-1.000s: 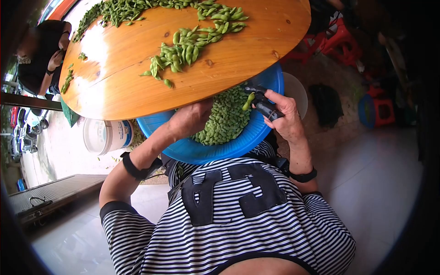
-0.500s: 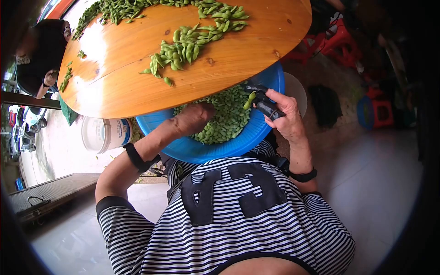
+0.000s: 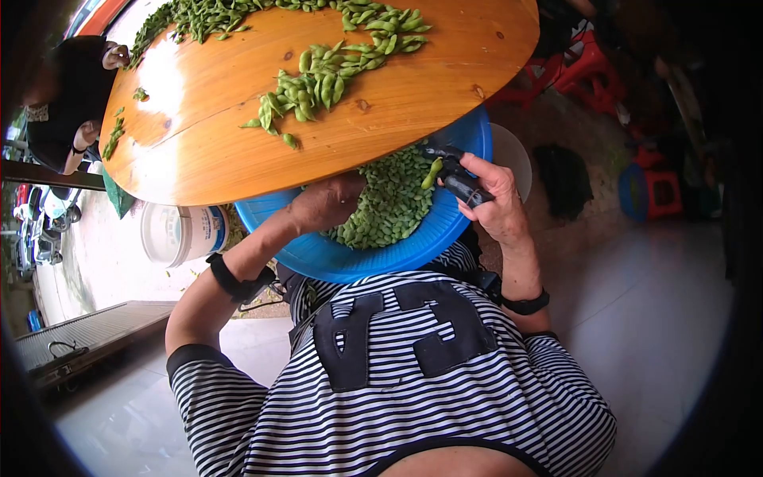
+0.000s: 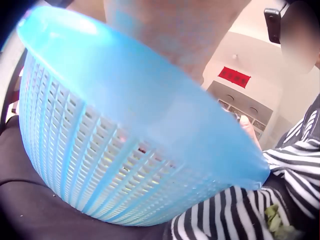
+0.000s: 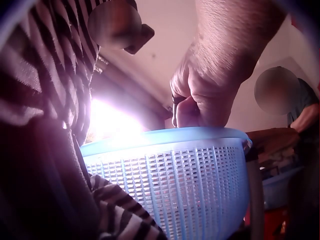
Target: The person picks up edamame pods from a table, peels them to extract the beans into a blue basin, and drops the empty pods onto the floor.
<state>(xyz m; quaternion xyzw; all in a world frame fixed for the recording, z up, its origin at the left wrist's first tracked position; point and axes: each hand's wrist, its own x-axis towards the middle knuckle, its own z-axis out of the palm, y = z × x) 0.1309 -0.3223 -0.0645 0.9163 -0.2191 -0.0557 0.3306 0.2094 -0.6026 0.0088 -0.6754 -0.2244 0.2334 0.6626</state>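
Note:
My right hand (image 3: pixel 499 195), with black coverings on its thumb and a finger, pinches a green soybean pod (image 3: pixel 431 172) above the right side of a blue plastic basket (image 3: pixel 381 262). Many shelled green soybeans (image 3: pixel 389 207) lie in the basket, which sits at my lap partly under the table edge. My left hand (image 3: pixel 324 204) is over the basket's left side; its fingertips are hidden beneath the table edge, so I cannot tell what they hold. The right wrist view shows my right hand (image 5: pixel 210 100) above the basket's rim (image 5: pixel 190 134).
The wooden table (image 3: pixel 413 95) overhangs the basket's far side. On it lie a near pile of soybean pods (image 3: pixel 318 83) and a larger far pile (image 3: pixel 207 17). A white bucket (image 3: pixel 171 234) stands at left, red stools (image 3: pixel 588 75) at right. Another person (image 3: pixel 75 95) is at the table's left.
My left hand moved out over the beans, then back left toward the table edge. The right hand and its pod stayed in place. The other person's hands moved apart, one toward the far pile.

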